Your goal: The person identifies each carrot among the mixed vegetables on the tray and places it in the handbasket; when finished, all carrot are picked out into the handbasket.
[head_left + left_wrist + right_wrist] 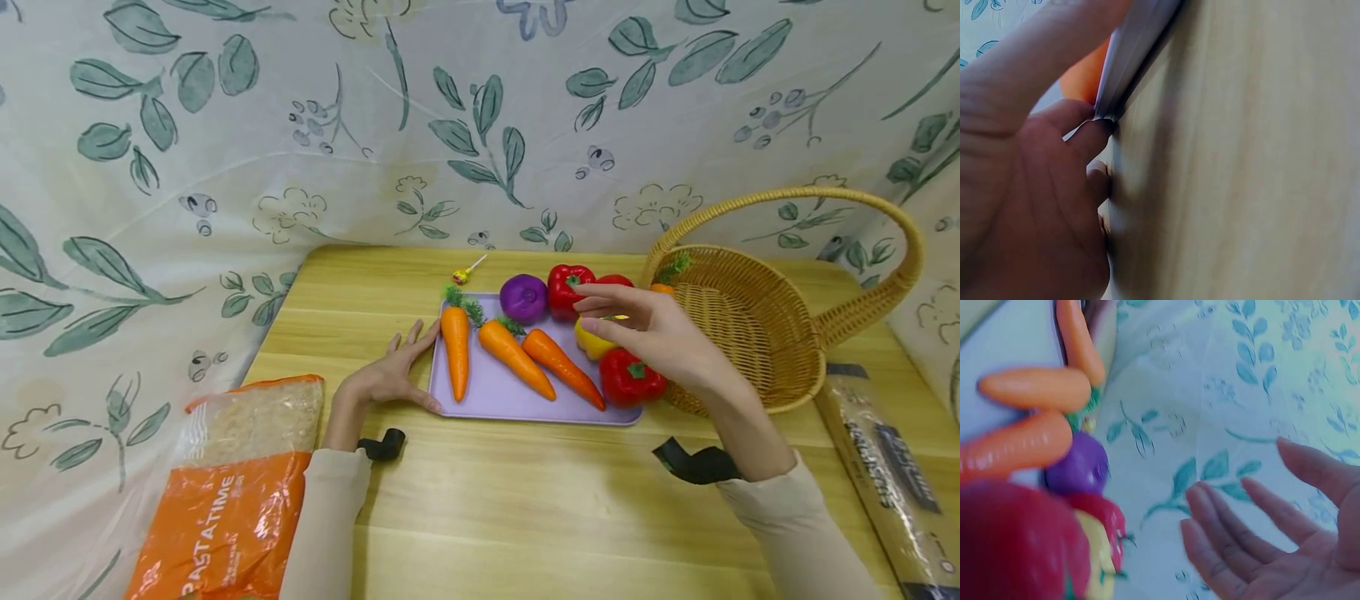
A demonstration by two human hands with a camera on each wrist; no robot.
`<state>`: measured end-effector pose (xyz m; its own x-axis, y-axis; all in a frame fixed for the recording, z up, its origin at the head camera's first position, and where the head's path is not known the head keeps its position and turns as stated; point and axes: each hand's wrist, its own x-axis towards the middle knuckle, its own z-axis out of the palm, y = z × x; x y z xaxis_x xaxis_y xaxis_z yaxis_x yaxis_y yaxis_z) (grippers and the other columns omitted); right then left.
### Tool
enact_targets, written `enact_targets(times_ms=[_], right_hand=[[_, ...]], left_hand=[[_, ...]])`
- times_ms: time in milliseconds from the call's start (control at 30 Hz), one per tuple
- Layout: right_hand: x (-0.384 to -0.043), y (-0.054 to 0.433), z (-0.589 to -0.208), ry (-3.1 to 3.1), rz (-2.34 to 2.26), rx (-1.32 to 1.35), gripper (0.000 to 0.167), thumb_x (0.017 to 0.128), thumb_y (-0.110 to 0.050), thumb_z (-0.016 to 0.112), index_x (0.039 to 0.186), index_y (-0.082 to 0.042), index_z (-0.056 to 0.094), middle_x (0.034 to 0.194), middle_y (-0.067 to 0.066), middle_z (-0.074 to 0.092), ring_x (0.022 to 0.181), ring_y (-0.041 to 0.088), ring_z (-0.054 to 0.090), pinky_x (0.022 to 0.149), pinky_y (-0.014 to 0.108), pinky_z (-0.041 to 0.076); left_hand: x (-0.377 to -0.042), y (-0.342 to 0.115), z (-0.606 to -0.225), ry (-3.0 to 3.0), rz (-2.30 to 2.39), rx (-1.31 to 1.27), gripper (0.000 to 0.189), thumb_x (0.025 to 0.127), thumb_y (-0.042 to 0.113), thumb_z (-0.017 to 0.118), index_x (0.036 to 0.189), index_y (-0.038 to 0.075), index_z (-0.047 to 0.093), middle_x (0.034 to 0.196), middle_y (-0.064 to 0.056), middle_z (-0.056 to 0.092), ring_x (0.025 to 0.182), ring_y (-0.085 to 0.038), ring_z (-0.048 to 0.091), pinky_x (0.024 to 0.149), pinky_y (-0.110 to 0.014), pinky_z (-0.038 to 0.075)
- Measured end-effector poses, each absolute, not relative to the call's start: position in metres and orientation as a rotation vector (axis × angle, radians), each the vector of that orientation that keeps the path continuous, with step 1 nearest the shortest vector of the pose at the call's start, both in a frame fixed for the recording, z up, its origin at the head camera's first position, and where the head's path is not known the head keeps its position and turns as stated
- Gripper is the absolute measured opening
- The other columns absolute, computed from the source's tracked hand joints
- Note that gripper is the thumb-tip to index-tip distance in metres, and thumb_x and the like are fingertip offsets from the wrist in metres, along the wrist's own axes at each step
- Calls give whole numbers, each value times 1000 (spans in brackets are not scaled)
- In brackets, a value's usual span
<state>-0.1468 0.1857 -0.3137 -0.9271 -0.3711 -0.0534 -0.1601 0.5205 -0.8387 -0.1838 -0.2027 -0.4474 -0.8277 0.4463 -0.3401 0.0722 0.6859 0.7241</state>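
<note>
Left hand lies flat on the tabletop w/ fingers spread, thumb and fingertips touching the left edge of the lilac tray; wrist view shows fingers pressed right up against the tray rim. Right hand hovers over the tray's right side, fingers relaxed and slightly spread, holding nothing; it's just above the yellow pepper, can't tell if it touches. Tray sits near the middle of the tabletop, toward the back edge. On it, left to right: three carrots lying side by side, green tops toward the back; purple onion at the back; red pepper beside it; another red pepper at the front right corner. Wicker basket w/ handle stands just beside the tray's right edge. Lollipop lies behind the tray near the back edge. Orange pasta bag hangs over the front left corner; dark spaghetti pack along the right edge. Leaf-print cloth behind everything.
</note>
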Motion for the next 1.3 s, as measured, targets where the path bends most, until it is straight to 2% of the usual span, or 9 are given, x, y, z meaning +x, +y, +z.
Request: enact_targets(times_ms=[100,200,267,500,700,1033,1300], right_hand=[[-150,159,-324,2464,-1442,-528,47,102,-25,68,148,-19,58,141,7,65,129,28,63,102,34,57],[-152,132,-337,2387,-1504,-537,53,100,-26,71,150,-23,56,146,3,62,135,29,59,111,51,51],[-152,115,-345,2362,-1510,-527,56,99,-31,72,152,-25,54,149,3,61,137,31,57,113,55,47],[-153,71,-371,2361,-1455,-471,62,98,-35,72,155,-28,49,152,9,58,140,34,55,108,54,52],[-151,50,-386,2407,-1397,-438,61,97,-30,74,153,-21,53,156,11,53,135,35,59,108,52,53],[-151,37,-396,2488,-1318,-361,62,96,-28,75,153,-21,53,155,9,54,132,32,61,108,51,53],[-153,36,-400,2502,-1308,-353,60,97,-25,74,153,-23,53,151,12,56,131,32,60,108,50,53]], left_hand=[[-184,-203,-447,2397,998,403,134,71,41,95,166,40,1,174,-6,-20,155,-53,-23,115,-85,0],[-184,-203,-447,2394,1002,412,134,72,41,95,167,39,1,174,-7,-20,154,-53,-23,115,-85,0],[-184,-202,-447,2394,1005,416,134,72,41,95,167,39,2,174,-8,-20,154,-54,-23,115,-85,0],[-184,-202,-446,2407,992,415,133,72,44,95,166,42,1,174,-7,-20,154,-55,-22,113,-87,3],[-184,-202,-446,2410,977,421,133,72,46,94,166,43,0,174,-7,-20,154,-55,-22,112,-87,4],[-185,-202,-446,2416,969,419,134,71,47,94,166,42,0,174,-7,-19,154,-56,-21,112,-87,5],[-183,-203,-446,2421,963,408,133,71,47,94,166,43,1,174,-7,-19,154,-55,-20,112,-87,6]])
